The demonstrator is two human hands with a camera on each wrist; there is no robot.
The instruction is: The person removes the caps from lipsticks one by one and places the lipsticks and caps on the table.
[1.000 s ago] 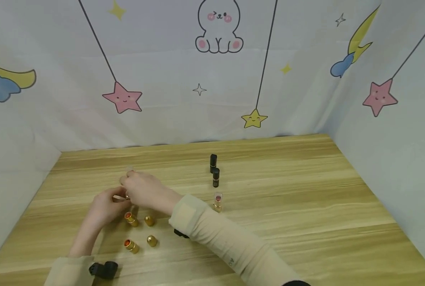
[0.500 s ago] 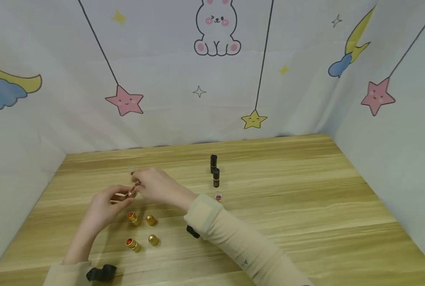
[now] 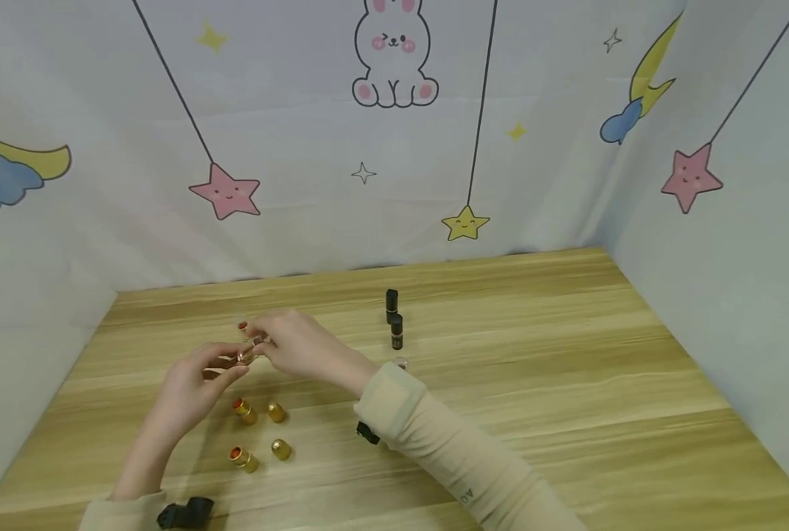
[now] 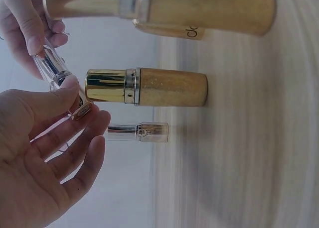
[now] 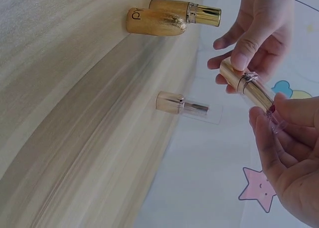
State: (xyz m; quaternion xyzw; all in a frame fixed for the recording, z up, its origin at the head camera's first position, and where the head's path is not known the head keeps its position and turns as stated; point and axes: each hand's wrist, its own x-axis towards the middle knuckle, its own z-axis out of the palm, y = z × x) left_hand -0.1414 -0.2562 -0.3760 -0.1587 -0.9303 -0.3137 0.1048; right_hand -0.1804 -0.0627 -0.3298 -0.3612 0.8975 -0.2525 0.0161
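From where I stand, the right hand [image 3: 295, 343] has just shifted a little away from the left hand [image 3: 194, 377], so the lipstick [image 5: 259, 94] that was mostly hidden now shows between them, just beyond the farther gold tube [image 3: 247, 415]. The left hand pinches its base and the right hand grips the clear cap [image 4: 51, 63] end, so I judge it's still in one piece. A second lipstick [image 3: 242, 327] stands farther beyond that tube.
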